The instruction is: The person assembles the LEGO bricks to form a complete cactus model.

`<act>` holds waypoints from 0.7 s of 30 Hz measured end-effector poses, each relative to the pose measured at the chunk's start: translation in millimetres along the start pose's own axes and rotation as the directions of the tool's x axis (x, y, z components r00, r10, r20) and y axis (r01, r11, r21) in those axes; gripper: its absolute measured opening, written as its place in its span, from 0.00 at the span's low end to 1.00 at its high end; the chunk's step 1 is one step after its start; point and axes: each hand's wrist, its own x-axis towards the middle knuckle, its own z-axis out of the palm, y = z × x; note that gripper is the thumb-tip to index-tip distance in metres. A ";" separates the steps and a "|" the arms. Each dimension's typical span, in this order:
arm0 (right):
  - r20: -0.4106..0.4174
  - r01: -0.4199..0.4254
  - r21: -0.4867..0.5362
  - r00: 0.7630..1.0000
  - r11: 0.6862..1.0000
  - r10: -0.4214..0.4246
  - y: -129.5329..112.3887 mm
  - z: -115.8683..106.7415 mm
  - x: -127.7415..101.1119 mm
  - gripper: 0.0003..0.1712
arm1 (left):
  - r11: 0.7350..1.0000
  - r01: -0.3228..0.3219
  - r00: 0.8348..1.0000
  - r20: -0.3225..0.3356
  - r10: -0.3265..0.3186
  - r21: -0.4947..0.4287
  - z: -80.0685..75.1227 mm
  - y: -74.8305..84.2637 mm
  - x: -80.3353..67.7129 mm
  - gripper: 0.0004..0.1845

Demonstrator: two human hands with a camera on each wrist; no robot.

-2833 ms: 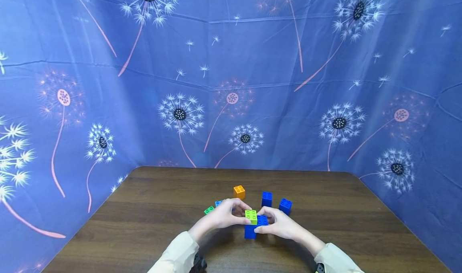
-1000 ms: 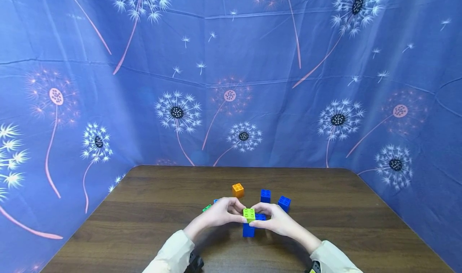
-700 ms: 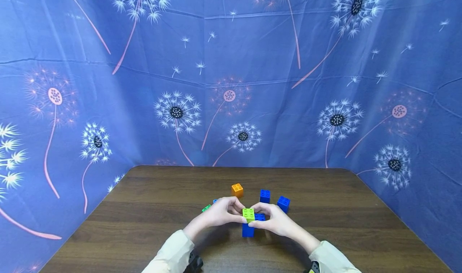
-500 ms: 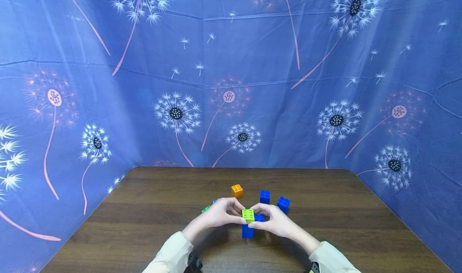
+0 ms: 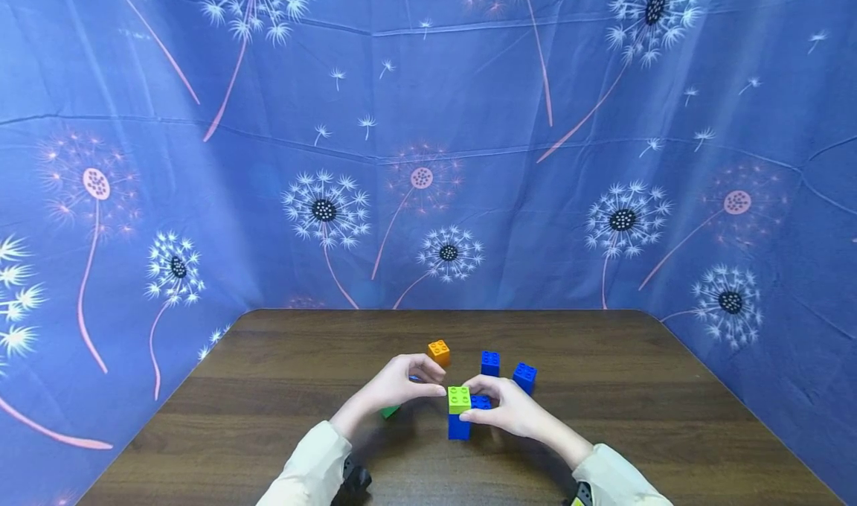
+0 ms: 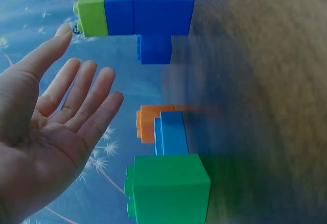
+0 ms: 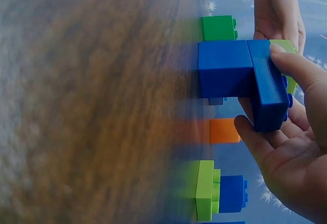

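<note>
A lime-green toy building brick (image 5: 459,399) sits on top of a stack of blue toy building bricks (image 5: 458,427) near the table's front. In the right wrist view, the upper blue brick (image 7: 268,86) overhangs the lower blue brick (image 7: 225,69). My right hand (image 5: 515,411) grips that upper brick, its thumb at the seam under the lime-green one and its fingers on the far side. My left hand (image 5: 395,385) is to the left of the stack, apart from it, holding nothing. In the left wrist view its palm shows and the fingers (image 6: 89,99) are extended.
Behind the hands stand an orange brick (image 5: 438,353) and two blue bricks, one (image 5: 490,363) left of the other (image 5: 525,377). A green brick (image 6: 171,188) and a light blue brick (image 6: 173,132) are beside my left hand. A lime-green piece (image 7: 205,191) shows low in the right wrist view.
My right hand shifted left along the stack to the lime-green brick's side. My left hand has since let go of the lime-green brick and moved left, its fingers spreading.
</note>
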 end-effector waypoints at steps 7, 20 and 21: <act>0.004 0.010 0.024 1.000 1.000 -0.010 -0.2 0.1 -0.2 0.20 | 1.000 0.006 0.998 -0.061 -0.006 0.005 -6.7 -4.4 3.4 0.14; 0.005 -0.024 0.027 1.000 0.999 0.024 2.0 0.4 -0.6 0.20 | 0.999 0.040 0.988 -0.151 -0.042 -0.014 -12.3 -17.5 6.6 0.13; 0.005 -0.028 0.026 1.000 0.999 0.028 2.1 0.4 -0.7 0.20 | 0.999 0.044 0.987 -0.154 -0.045 -0.011 -12.8 -18.6 7.1 0.12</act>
